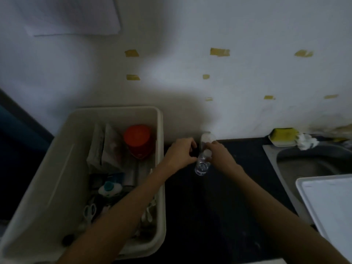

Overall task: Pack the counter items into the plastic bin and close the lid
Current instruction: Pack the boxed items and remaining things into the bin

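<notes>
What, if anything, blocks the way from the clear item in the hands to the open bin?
Nothing visible does. Both the left hand and right hand are at the clear bottle on the dark counter, just right of the lidless plastic bin.

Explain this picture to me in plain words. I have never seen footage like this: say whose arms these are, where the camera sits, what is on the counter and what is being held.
There is no machine here: a person wears one camera on the head, so you look down along their own bare arms. The left hand and right hand meet over a dark counter, and the right hand's fingers curl on a small clear bottle. What the left hand holds is too dark to tell. To the left stands an open plastic bin, already holding an orange-lidded jar, scissors and papers. To the right lie a sink, a yellow sponge and a white tray-like piece, perhaps the bin's lid.
</notes>
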Demonstrator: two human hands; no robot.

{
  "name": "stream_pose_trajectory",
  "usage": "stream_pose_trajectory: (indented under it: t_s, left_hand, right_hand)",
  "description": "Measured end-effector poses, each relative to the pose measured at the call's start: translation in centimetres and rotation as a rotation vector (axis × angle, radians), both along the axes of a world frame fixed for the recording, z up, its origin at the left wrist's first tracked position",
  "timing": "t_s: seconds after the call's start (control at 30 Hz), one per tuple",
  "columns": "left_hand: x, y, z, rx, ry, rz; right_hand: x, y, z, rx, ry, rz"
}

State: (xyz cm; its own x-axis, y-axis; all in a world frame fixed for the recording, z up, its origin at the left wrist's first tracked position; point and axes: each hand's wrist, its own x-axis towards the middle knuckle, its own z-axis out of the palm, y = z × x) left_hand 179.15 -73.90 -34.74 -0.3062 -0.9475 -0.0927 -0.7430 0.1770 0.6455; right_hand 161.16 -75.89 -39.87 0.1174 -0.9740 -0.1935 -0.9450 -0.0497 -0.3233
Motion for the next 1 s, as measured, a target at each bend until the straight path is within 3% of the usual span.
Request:
stream_pose_trajectory:
  t_s: [0.17, 0.3, 0.4, 0.53, 0.7, 0.9, 1.0]
  left_hand:
    - [-0.1, 0.3, -0.4, 0.022, 0.033, 0.000]
    - [1.6, 0.7, 1.7, -0.002, 0.274, -0.054]
    - [3.1, 1.1, 4.7, -0.049, 0.447, 0.056]
    - [7.6, 1.7, 8.7, -0.233, 0.411, 0.179]
    - [14.0, 3.5, 12.6, -0.238, 0.276, 0.233]
    - [21.0, 5.8, 11.9, -0.244, 0.131, 0.252]
    - [23.5, 7.4, 10.7, -0.199, 0.151, 0.280]
  right_hand:
    - [-0.3, -0.1, 3.5, -0.103, -0.119, 0.074]
    - [1.5, -0.4, 11.6, -0.248, -0.261, 0.209]
    - [3.7, 0.0, 16.9, -0.277, -0.390, 0.262]
    - [7.2, 0.9, 20.9, -0.311, -0.544, 0.323]
    - [13.2, 0.9, 22.9, -0.378, -0.570, 0.449]
    - [20.7, 1.1, 20.4, -0.309, -0.609, 0.587]
    - [24.2, 1.5, 18.3, -0.262, -0.625, 0.639]
